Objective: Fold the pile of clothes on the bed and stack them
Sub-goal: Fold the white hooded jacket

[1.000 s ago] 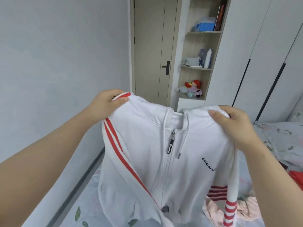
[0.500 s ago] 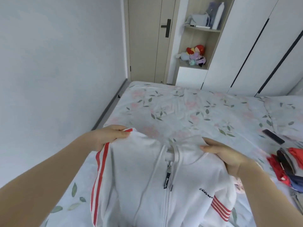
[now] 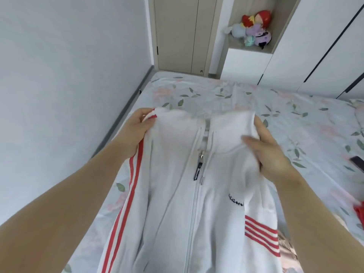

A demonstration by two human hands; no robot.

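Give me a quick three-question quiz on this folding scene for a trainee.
1. True or false: the left hand and right hand both grip the jacket near its shoulders.
2. The jacket's stripes are: A blue, B red, C green.
3. Fill in: the plush toys sit on a ____.
Key: 1 true; 2 B; 3 shelf.

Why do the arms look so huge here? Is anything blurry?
Head view: the wide-angle lens stretches the forearms at the bottom corners and tilts the wardrobe edges; light is soft and even, no glare; the right hand and white zip hoodie look slightly smeared; the plush toys are sharp.
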